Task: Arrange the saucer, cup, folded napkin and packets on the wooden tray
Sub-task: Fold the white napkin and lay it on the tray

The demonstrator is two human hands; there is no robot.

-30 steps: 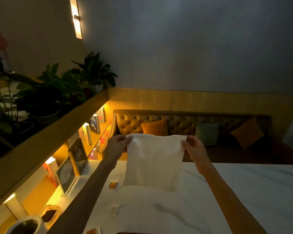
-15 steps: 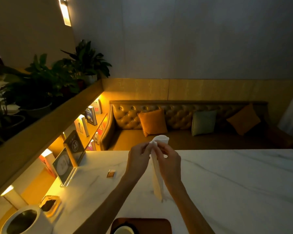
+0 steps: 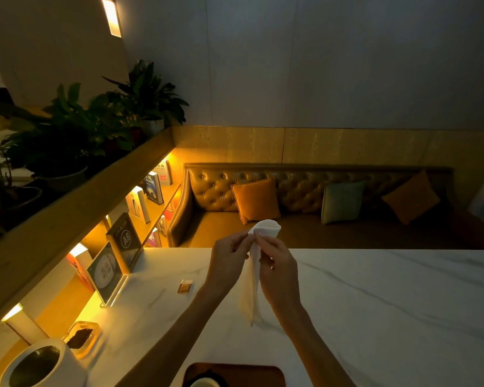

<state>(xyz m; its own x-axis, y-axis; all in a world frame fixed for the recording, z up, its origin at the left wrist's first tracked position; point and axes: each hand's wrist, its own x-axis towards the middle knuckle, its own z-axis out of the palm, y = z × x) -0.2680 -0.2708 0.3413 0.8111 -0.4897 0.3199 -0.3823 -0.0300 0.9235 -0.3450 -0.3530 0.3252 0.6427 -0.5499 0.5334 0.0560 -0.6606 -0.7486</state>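
A white napkin (image 3: 250, 289) hangs folded in half above the marble table (image 3: 389, 303). My left hand (image 3: 229, 261) and my right hand (image 3: 277, 263) both pinch its top edge close together, and its lower end nearly touches the tabletop. One brown packet (image 3: 185, 286) lies on the table to the left of my hands. The wooden tray (image 3: 263, 372) shows at the bottom edge. On the tray stands a cup (image 3: 204, 382) on a dark saucer, mostly cut off by the frame.
A white round container (image 3: 39, 364) and a small clear dish (image 3: 81, 337) stand at the lower left. An acrylic sign stand (image 3: 106, 270) and an A8 table sign (image 3: 125, 241) stand at the table's left edge. A tufted sofa (image 3: 305, 196) with cushions lies beyond the table.
The napkin was spread wide between my hands a second ago. My hands came together and folded it in half, and they have held it hanging since.
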